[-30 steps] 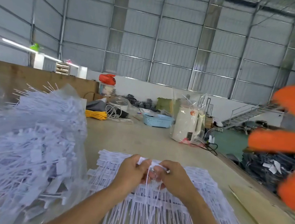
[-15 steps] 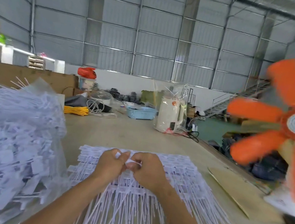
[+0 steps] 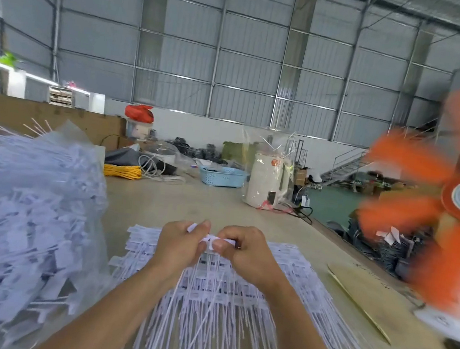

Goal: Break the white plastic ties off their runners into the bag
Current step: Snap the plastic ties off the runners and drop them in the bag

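White ties (image 3: 209, 296), thin long tails

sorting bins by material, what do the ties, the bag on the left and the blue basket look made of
Ties: white plastic, matte, thin strips that look bendy.
Bag: clear, glossy film, probably soft plastic; the ties inside show through.
Blue basket: looks like moulded plastic, with perforated walls; too far to be sure.

One head-worn wide-angle view looks forward and slightly down along the table (image 3: 190, 207), close above both forearms, warehouse wall beyond.
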The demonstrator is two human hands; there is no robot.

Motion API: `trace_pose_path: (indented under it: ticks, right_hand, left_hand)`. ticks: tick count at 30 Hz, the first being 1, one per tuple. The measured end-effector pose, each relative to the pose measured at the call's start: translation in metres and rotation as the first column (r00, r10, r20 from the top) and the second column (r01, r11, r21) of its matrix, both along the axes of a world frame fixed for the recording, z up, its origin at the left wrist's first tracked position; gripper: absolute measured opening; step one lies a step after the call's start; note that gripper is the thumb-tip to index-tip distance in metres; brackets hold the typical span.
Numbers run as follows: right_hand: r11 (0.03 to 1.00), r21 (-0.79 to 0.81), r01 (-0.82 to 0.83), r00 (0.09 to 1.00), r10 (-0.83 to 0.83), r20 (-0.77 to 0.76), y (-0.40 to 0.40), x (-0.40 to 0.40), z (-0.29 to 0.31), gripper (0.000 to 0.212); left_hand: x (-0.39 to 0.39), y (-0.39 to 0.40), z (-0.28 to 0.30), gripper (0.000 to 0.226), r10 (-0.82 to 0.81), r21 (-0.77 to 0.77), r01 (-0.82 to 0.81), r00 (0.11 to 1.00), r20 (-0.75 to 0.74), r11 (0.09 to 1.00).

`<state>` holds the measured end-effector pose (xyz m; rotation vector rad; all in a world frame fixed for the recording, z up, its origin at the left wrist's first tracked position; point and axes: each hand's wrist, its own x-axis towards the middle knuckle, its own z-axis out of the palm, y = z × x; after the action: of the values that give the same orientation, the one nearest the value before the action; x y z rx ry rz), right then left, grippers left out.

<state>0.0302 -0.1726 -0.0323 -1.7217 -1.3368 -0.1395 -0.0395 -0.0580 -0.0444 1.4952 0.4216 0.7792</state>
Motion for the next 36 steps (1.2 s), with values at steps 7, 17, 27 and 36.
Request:
trace_pose_path:
  ticks: [7, 17, 27, 36]
  right_hand:
    - [0.826, 0.535, -0.179, 0.832, 0.418, -0.366, -0.029, -0.002, 0.032, 0.025]
    - [0.956, 0.281, 0.088, 0.926, 0.025, -0.376, 0.001, -0.011, 0.008, 0.030]
    - [0.970, 0.161, 0.180, 0.890, -0.091, -0.447, 0.001, 0.003, -0.007, 0.016]
    - [0.972, 0.116, 0.205, 0.923, -0.152, -0.355, 0.008, 0.008, -0.013, 0.009]
  left_hand:
    - [-0.022, 0.058, 0.000, 0.025, 0.367, -0.112, -0.362, 0.930, 0.032, 0.926]
    - [-0.025, -0.035, 0.013, 0.052, -0.354, -0.005, 0.354, 0.934, -0.044, 0.935]
    - [-0.063, 0.001, 0.062, 0.036, 0.067, 0.313, -0.070, 0.998, 0.019, 0.947]
    - [-0.171, 0.136, 0.065, 0.043, 0.790, 0.873, -0.418, 0.610, 0.065, 0.251]
